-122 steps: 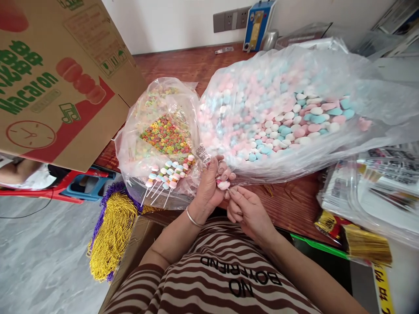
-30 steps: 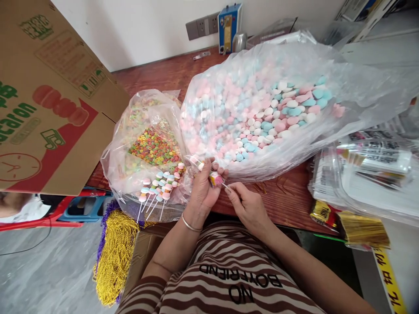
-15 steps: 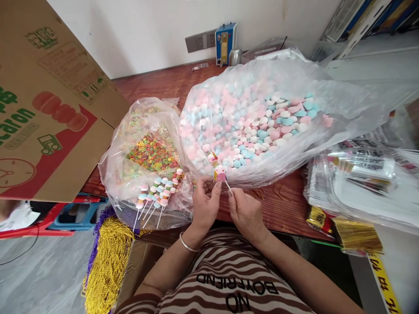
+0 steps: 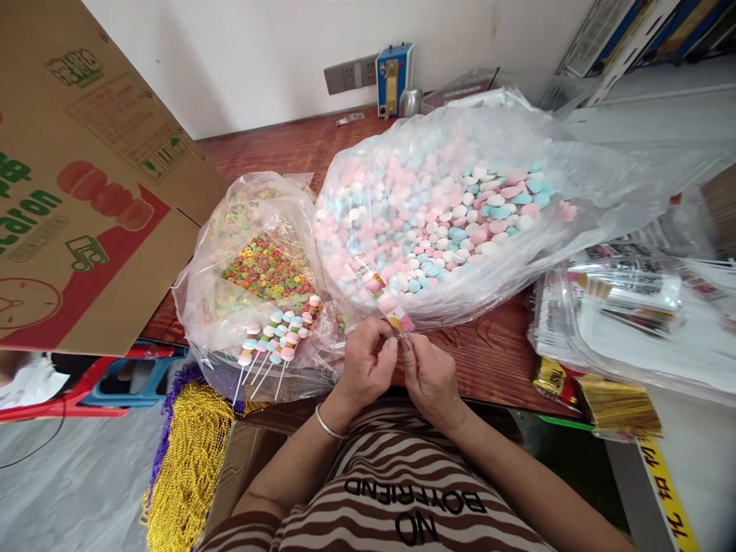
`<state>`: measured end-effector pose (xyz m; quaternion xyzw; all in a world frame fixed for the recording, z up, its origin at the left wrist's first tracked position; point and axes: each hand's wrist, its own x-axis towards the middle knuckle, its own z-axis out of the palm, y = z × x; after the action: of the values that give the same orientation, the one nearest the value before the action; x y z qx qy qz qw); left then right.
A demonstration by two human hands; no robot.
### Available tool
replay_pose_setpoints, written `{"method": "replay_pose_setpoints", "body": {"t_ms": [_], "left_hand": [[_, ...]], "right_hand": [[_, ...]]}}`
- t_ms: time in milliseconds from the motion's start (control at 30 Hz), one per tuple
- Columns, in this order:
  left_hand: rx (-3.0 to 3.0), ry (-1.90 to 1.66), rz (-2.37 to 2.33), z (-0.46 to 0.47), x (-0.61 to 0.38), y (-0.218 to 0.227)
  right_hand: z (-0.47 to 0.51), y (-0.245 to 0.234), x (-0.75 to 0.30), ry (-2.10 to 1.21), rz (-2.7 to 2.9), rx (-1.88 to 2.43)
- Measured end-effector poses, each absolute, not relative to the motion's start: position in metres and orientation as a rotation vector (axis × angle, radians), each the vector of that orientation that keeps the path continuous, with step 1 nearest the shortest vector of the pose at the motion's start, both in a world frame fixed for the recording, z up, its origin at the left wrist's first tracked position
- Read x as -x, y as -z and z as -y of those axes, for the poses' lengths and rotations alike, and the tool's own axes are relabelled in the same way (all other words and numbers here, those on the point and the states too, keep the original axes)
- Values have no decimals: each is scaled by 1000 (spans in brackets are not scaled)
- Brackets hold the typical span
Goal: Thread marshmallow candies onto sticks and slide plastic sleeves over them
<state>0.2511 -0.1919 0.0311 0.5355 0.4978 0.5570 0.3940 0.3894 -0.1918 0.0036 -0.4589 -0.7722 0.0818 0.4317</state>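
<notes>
A candy skewer in a printed clear wrapper (image 4: 396,313) points up and away from me above the table edge. My left hand (image 4: 368,364) is closed, its thumb and fingers pinching the wrapper's lower end. Close beside it, my right hand (image 4: 434,379) also pinches that end, thumb nearly meeting the left thumb. The stick is hidden by my fingers. Behind the wrapper lies a big clear bag (image 4: 621,180) of pink, white and blue candies (image 4: 500,203). Several unwrapped candy skewers (image 4: 281,337) rest to the left on a second plastic bag (image 4: 201,268) holding small colourful ring candies (image 4: 267,268).
A tall cardboard box (image 4: 103,169) stands at the left. Gold twist ties (image 4: 618,406) and stacked clear wrappers (image 4: 626,299) lie at the right. Gold strands (image 4: 187,468) hang below the table edge. A blue device (image 4: 394,80) stands by the wall.
Both hands have drawn close together at the wrapper's lower end. My right hand's fingers have moved from the bare stick to the wrapper, and the stick is now covered.
</notes>
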Motion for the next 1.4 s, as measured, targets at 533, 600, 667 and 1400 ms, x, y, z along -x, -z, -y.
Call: {"method": "replay_pose_setpoints", "body": {"t_ms": [533, 600, 667, 1400], "left_hand": [[-648, -1430, -1175, 182, -276, -30], [-697, -1408, -1234, 185, -276, -24], [-758, -1359, -1266, 188, -275, -22], [-988, -1028, -755, 185, -250, -30]], "right_hand": [[188, -16, -389, -515, 1682, 1111], [183, -13, -389, -376, 1690, 1115], [178, -8, -391, -267, 1701, 1110], [187, -21, -405, -2534, 775, 471]]}}
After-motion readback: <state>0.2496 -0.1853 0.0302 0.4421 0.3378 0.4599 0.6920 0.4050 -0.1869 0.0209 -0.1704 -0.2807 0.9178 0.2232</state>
